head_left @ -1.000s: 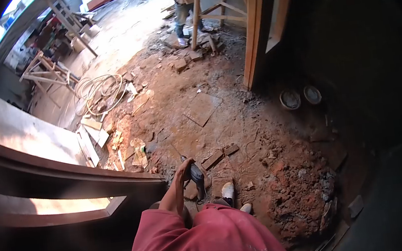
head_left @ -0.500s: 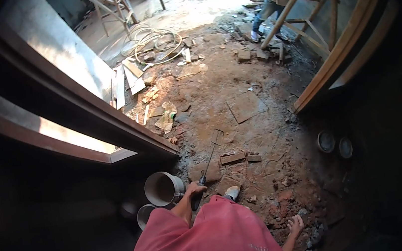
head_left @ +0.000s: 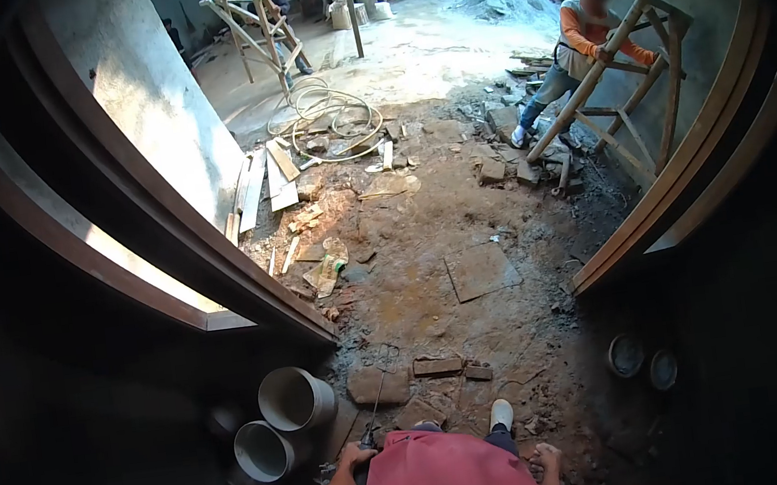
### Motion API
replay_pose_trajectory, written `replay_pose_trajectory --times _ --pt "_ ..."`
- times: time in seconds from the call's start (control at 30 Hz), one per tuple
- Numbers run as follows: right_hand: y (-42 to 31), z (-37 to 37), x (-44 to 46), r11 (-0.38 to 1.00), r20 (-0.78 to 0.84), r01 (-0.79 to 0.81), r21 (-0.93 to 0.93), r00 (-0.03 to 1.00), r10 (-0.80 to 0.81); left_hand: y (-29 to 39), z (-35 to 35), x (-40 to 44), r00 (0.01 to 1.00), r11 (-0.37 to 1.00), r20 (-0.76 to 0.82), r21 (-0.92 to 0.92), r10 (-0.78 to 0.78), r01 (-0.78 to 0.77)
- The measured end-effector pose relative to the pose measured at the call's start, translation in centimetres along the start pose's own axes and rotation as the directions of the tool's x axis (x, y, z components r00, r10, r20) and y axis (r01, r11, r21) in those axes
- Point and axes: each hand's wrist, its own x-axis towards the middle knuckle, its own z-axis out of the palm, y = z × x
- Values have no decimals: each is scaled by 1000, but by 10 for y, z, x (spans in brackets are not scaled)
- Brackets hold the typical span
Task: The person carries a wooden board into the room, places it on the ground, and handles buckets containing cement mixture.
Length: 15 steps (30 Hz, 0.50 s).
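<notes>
My left hand point(head_left: 357, 456) is closed around the dark body of a drill mixer point(head_left: 368, 438), low beside the red shirt. A long thin mixing rod point(head_left: 378, 396) runs forward from it to a wire-like end above the muddy ground. Two pale buckets stand to the left of that hand: a taller one point(head_left: 297, 398) and a nearer one point(head_left: 264, 451). My right hand point(head_left: 548, 458) hangs at my right side, holding nothing, fingers loosely bent and apart. One white shoe point(head_left: 501, 415) shows ahead of the shirt.
A wooden door frame flanks me, with a left post point(head_left: 215, 254) and right post point(head_left: 664, 194). Bricks point(head_left: 437, 366) and a flat slab point(head_left: 482, 272) lie ahead. Beyond are a coiled hose point(head_left: 340, 122) and a person point(head_left: 582, 39) gripping a wooden trestle point(head_left: 617, 88). Two round containers point(head_left: 627, 356) stand right.
My view has tilted up, showing more of the yard. The drill mixer and my left hand sit lower and farther left. My right hand has come closer to my body.
</notes>
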Motion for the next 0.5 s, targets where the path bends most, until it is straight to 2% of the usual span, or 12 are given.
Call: replay_pose_trajectory --times 0.03,0.07,0.13,0.27,0.33,0.37,0.43,0.5 --pt "-11 -10 21 998 29 30 -53 999 -28 -5 15 1 999 999 -35 -30 -19 18" --pt "-20 -19 49 999 69 42 1 997 -42 -8 30 6 999 999 -35 -37 -15 14" --pt "-60 -44 74 993 76 109 -37 991 -106 -7 59 16 994 995 -91 -89 -52 44" --pt "-133 -100 124 960 102 264 -92 962 -255 4 114 14 997 978 -61 -208 -37 23" --pt "-156 -134 149 939 91 332 -89 942 -324 18 135 -3 964 959 -226 -272 -139 74" --pt "-168 -149 160 936 100 340 -87 938 -332 20 149 -3 964 943 -204 -317 -171 100" --pt "-176 -182 182 923 8 306 -235 950 -313 37 162 -27 971 913 -109 -376 -213 158" --pt "-180 -206 205 960 -60 237 -148 967 -248 58 176 -51 956 908 -150 -379 -253 181"
